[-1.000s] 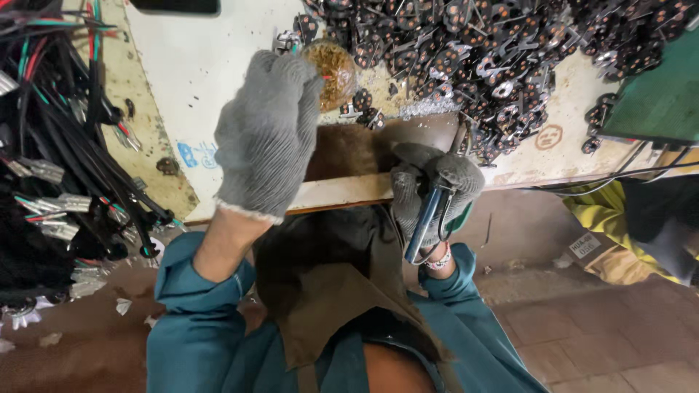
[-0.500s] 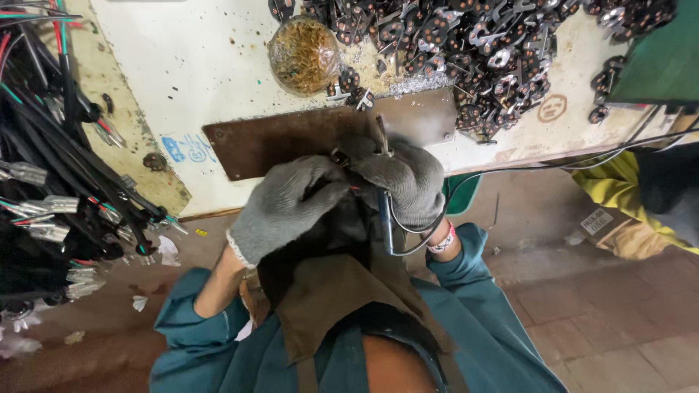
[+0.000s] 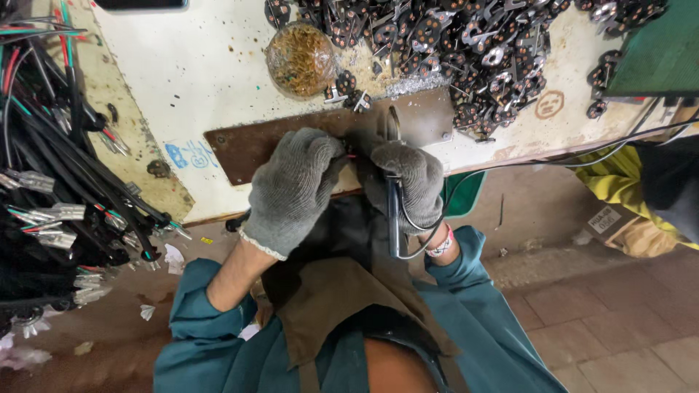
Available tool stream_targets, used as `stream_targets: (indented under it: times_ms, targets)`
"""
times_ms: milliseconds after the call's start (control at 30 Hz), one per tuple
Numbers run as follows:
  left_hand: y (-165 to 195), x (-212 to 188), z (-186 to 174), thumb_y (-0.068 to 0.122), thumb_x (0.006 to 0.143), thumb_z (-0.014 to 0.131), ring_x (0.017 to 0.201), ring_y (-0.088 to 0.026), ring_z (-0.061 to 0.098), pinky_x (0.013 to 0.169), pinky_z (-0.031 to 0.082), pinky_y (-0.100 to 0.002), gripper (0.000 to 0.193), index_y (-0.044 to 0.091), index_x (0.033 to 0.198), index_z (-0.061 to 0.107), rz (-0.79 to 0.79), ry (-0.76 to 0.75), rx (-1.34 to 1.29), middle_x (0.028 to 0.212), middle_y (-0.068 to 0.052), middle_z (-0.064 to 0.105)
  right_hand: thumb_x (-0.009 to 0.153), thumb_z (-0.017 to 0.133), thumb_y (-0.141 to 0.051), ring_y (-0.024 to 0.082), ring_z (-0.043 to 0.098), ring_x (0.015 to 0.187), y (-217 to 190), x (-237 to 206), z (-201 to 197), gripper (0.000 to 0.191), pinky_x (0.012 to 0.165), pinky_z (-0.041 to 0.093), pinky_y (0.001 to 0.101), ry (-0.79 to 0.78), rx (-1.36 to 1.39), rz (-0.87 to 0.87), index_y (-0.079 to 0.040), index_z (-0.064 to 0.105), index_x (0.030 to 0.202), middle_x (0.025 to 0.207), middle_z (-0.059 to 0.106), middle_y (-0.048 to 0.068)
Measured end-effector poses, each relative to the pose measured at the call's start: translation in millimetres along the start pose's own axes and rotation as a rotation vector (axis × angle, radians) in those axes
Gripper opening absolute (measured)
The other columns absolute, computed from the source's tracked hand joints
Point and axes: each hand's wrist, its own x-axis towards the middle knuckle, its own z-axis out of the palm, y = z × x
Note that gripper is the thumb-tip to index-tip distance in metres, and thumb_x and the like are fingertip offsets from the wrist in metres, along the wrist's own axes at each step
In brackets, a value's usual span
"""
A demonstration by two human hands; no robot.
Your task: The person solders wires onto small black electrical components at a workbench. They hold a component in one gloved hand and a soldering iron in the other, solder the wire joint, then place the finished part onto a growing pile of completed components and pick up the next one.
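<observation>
We work at a white bench (image 3: 211, 80), stained and chipped, with a brown metal plate (image 3: 291, 135) lying along its near edge. At the far side a heap of small dark metal parts (image 3: 466, 36) spreads across the top, and a clear bag of brass bits (image 3: 300, 60) sits just beside it. To our left hangs a bundle of black cables (image 3: 51, 182) with pale connectors. Our left hand (image 3: 295, 189), in a grey glove, is clenched over the plate's near edge, pinching something too small to make out. Our right hand (image 3: 408, 182), also gloved, grips pliers (image 3: 394, 211), their tip at the plate beside the left fingers.
</observation>
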Motion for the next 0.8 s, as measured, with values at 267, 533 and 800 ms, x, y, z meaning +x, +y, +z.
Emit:
stream_targets:
  times_ms: [267,533,800]
  targets:
    - [0.0,-2.1,12.2,0.009,0.095,0.076,0.107,-0.033,0.066,0.082,0.057,-0.041,0.024,0.009,0.115,0.062,0.029,0.099,-0.022,0.121,-0.013,0.062,0.083,0.088,-0.012,0.026,0.076,0.081,-12.8,14.1,-5.7,0.032,0.073,0.059,0.0336,-0.174,-0.309,0.19,-0.015,0.07,0.109,0.101,0.077,0.008]
    - [-6.8,-1.9,19.5,0.009,0.092,0.078,0.112,-0.033,0.067,0.088,0.059,-0.04,0.028,0.008,0.116,0.062,0.079,0.099,0.007,0.122,-0.012,0.063,0.098,0.085,-0.018,0.027,0.077,0.105,-3.6,11.4,-10.0,0.039,0.087,0.061,0.035,-0.097,-0.044,0.052,-0.008,0.055,0.121,0.127,0.072,0.007]
    - [-10.3,-2.0,21.0,0.01,0.091,0.078,0.109,-0.032,0.066,0.086,0.058,-0.041,0.029,0.007,0.115,0.063,0.104,0.109,0.031,0.121,-0.013,0.064,0.078,0.083,-0.033,0.031,0.072,0.086,22.6,-27.3,-27.5,0.034,0.076,0.058,0.0399,-0.162,-0.157,-0.013,-0.014,0.07,0.103,0.101,0.071,0.007]
